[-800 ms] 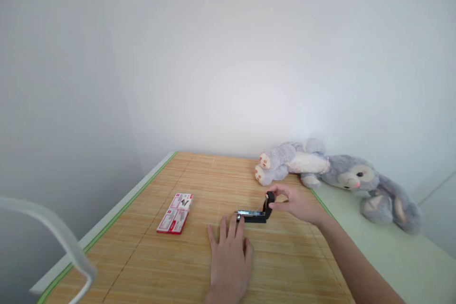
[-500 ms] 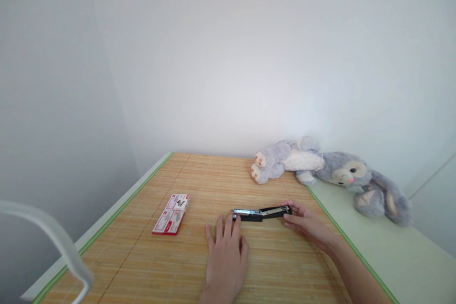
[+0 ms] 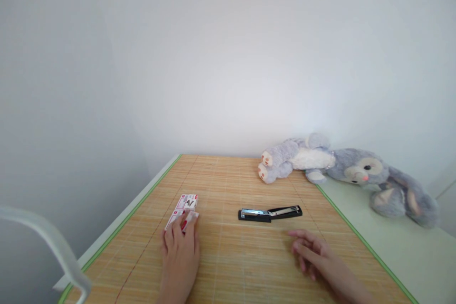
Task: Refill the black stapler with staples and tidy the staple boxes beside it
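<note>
My left hand (image 3: 180,247) is over the nearer of two small red-and-white staple boxes (image 3: 191,216). Its fingers are closed around that box and cover part of it. Touching its far end is the other staple box (image 3: 188,200), printed with a stapler picture. A black stapler (image 3: 254,215) lies unfolded on the mat, its metal staple channel exposed, with no hand on it. Below and right of it hovers my right hand (image 3: 317,259), holding nothing, its fingers loosely curled and apart.
A bamboo mat (image 3: 228,180) with green edging covers much of the pale table (image 3: 356,199). A grey plush rabbit (image 3: 359,166) lies on its side along the wall at the back right. A white curved bar (image 3: 53,242) juts in at the lower left.
My left hand has moved left from the stapler's end onto the nearer staple box. My right hand has let go of the stapler and drawn back towards me. The view has shifted slightly.
</note>
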Available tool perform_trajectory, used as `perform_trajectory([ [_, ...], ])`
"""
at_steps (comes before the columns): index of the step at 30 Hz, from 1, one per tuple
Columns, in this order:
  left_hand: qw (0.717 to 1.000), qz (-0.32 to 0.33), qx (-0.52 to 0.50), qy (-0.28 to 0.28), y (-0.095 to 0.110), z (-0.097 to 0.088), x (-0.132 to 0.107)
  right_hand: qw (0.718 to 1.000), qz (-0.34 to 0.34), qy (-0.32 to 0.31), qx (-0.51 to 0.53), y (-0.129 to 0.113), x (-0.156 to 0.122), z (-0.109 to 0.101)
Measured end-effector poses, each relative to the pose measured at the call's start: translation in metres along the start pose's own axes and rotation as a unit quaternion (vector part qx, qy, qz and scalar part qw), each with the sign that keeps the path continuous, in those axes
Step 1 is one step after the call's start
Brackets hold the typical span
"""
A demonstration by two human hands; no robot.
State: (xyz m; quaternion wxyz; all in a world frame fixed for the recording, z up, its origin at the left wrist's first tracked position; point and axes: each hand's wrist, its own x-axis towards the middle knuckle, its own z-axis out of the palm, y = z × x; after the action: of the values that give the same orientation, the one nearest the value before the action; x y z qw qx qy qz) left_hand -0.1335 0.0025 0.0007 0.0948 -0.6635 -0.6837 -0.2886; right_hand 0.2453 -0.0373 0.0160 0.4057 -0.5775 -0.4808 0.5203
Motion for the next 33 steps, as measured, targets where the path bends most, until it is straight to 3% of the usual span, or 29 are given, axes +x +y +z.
perform_trajectory([
  [3,0.984,0.078,-0.119,-0.105,0.008,0.001,-0.007,0.999,0.014,-0.045,-0.021,-0.003,-0.004,0.047],
  [6,0.944,0.126,-0.248,-0.179,0.035,0.000,-0.011,0.997,0.007,-0.066,-0.027,-0.008,0.004,0.079],
  [11,0.855,0.141,-0.428,-0.256,0.082,0.006,-0.008,0.996,-0.011,-0.067,-0.054,-0.009,0.032,0.086],
  [13,0.838,0.133,-0.454,-0.271,0.090,0.012,-0.004,0.996,-0.009,-0.060,-0.059,-0.007,0.041,0.080],
  [21,0.894,0.126,-0.356,-0.240,0.084,0.017,0.010,0.992,0.019,-0.042,-0.118,0.002,0.048,0.036],
  [25,0.898,0.116,-0.358,-0.229,0.084,0.019,0.008,0.981,-0.039,0.033,-0.187,-0.004,0.048,0.024],
  [29,0.898,0.112,-0.360,-0.226,0.084,0.021,0.006,0.943,-0.124,0.050,-0.306,-0.032,0.046,0.039],
  [33,0.896,0.116,-0.367,-0.224,0.083,0.021,0.006,0.867,-0.167,-0.005,-0.470,-0.062,0.049,0.067],
])
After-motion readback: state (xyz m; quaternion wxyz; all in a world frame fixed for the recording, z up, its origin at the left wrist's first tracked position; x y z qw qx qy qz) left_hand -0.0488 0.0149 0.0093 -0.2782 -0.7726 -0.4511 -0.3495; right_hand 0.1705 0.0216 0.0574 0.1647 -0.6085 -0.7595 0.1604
